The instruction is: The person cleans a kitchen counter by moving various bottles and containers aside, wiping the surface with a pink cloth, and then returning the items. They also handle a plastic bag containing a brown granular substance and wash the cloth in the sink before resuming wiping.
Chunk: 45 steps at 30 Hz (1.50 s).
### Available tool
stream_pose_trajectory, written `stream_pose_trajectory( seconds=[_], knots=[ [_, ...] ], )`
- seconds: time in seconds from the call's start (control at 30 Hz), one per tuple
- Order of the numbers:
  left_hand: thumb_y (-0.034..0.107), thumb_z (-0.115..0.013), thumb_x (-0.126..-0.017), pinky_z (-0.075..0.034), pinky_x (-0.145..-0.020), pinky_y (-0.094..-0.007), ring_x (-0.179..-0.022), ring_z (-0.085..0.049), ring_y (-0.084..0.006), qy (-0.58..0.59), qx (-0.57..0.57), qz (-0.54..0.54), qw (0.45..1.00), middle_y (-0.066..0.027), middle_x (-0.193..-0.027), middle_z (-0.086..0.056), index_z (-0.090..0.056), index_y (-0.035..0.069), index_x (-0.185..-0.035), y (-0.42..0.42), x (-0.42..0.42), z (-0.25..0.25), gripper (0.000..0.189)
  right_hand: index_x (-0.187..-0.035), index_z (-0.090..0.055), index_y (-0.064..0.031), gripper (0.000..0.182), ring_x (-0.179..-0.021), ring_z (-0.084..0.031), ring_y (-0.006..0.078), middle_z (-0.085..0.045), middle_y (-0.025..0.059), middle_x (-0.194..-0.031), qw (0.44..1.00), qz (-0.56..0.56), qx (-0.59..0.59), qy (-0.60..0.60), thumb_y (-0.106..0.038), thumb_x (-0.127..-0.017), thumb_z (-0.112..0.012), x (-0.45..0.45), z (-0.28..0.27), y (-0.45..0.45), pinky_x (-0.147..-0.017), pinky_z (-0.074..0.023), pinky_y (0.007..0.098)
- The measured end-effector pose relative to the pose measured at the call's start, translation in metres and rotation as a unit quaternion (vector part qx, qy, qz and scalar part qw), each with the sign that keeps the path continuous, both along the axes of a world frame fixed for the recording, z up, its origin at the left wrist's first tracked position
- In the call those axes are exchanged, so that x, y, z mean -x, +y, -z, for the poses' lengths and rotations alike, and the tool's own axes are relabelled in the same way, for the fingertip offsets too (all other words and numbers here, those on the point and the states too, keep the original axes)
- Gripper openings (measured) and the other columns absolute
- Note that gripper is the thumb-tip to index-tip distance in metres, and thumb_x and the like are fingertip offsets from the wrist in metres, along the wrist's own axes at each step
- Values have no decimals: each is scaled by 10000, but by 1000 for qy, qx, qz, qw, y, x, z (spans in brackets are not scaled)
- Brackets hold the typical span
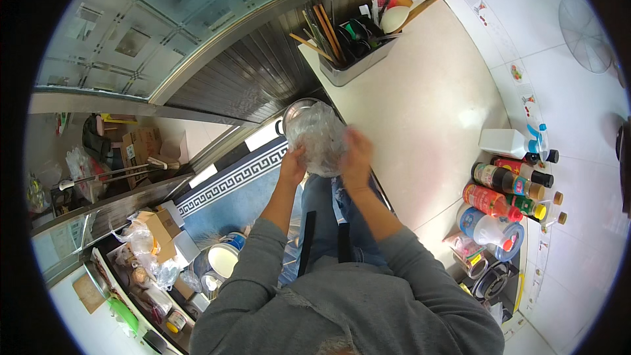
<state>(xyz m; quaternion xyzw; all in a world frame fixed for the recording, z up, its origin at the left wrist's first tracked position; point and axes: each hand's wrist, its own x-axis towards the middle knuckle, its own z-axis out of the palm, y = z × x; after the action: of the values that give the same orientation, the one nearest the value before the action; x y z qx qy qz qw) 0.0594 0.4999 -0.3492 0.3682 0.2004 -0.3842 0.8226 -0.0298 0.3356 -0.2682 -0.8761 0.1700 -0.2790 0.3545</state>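
A crumpled clear plastic bag [318,138] is in front of me, above my legs. My left hand [295,165] grips its lower left edge, the thumb lying over the plastic. At the bag's right side is my right hand [357,158], blurred by motion; whether its fingers pinch the plastic is unclear. Behind the bag shows the rim of a round metal pot [299,107] with a black side handle. The bag covers most of this pot, and what the pot rests on is hidden.
A pale countertop [424,108] runs along my right. On it stand a utensil holder [355,66] with chopsticks and a ladle, and several sauce bottles [493,202] by the tiled wall. At lower left are a white bucket [223,260] and a cardboard box [160,231]. A patterned blue mat [231,192] covers the floor.
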Motion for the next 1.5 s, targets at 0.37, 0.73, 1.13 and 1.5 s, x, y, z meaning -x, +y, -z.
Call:
stream_pose_trajectory(
  seconds=[0.37,0.73,1.13,1.5],
  knots=[
    [59,-454,-882,-297,-1055,-399,-1259,-364,-275,20,33,-6,999,-104,-1386,-369,-305,71,-1383,9,0,-22,522,-1052,-559,14,277,-520,-534,158,-565,145,-1001,966,253,-25,-50,53,-846,-377,-29,-18,-216,-423,-435,260],
    [75,-455,-874,-364,-1003,-417,-1182,-447,-295,37,45,-12,998,-130,-1316,-443,-352,84,-1361,24,-18,-14,498,-1069,-591,-12,316,-960,-519,295,-553,162,-1110,987,-110,-111,39,36,-779,-473,-55,-2,-2,-801,-419,369],
    [5,-520,-817,-422,-963,-420,-1121,-517,-283,19,82,-158,984,-137,-1228,-521,-398,25,-1312,160,49,-126,510,-1337,-336,-23,473,-1074,-555,277,-534,177,-1190,548,-262,-702,373,-81,-890,-477,-44,-81,30,-884,-478,454],
    [-91,-447,-769,-425,-893,-356,-1028,-539,-276,-214,-667,-237,673,-144,-1167,-557,-547,95,-1191,259,269,-125,471,-1298,-409,9,418,-877,-621,156,-601,131,-1060,409,-540,-499,541,23,-883,-454,-7,-80,262,-758,-516,261]
  ],
)
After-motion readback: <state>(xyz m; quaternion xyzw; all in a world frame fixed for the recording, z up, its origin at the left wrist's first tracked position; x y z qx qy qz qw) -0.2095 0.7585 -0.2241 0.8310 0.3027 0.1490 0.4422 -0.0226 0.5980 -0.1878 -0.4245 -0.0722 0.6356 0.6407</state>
